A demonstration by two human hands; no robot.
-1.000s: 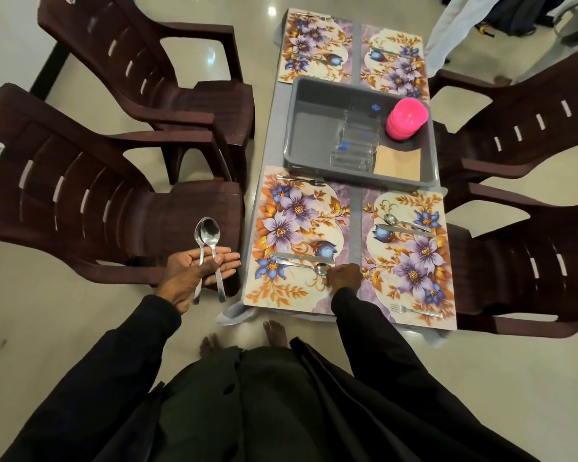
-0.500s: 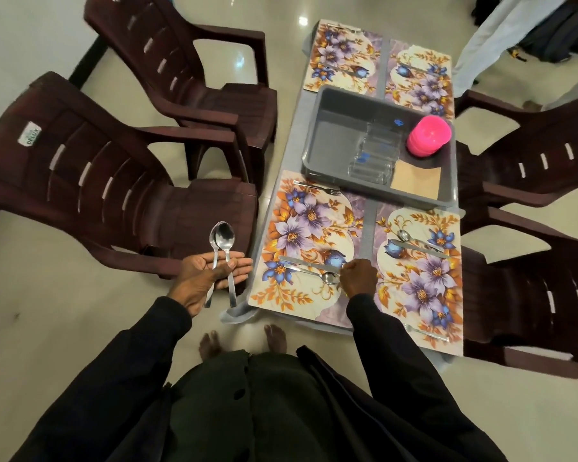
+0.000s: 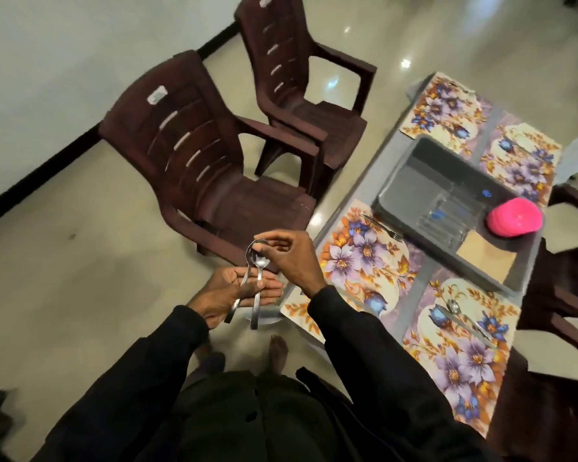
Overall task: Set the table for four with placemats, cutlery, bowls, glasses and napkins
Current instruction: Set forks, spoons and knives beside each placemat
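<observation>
Steel spoons [image 3: 260,263], two of them, gripped upright in the left hand [image 3: 234,291] just off the worktop's [image 3: 384,161] near corner. The right hand [image 3: 291,258] arches over them, fingertips pinching one spoon's bowl end.

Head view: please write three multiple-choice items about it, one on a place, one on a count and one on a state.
1. Where are the pink bowls? A on a chair; B in the grey tray; C on the floor.
2. How many placemats lie on the table? A two; B four; C six.
3. The left hand is: A empty; B flat on the table; C holding spoons.

Answers: 1 B, they sit in a corner of the tray. 2 B, two placemats show on each side of the tray. 3 C, two handles cross its palm.
</observation>
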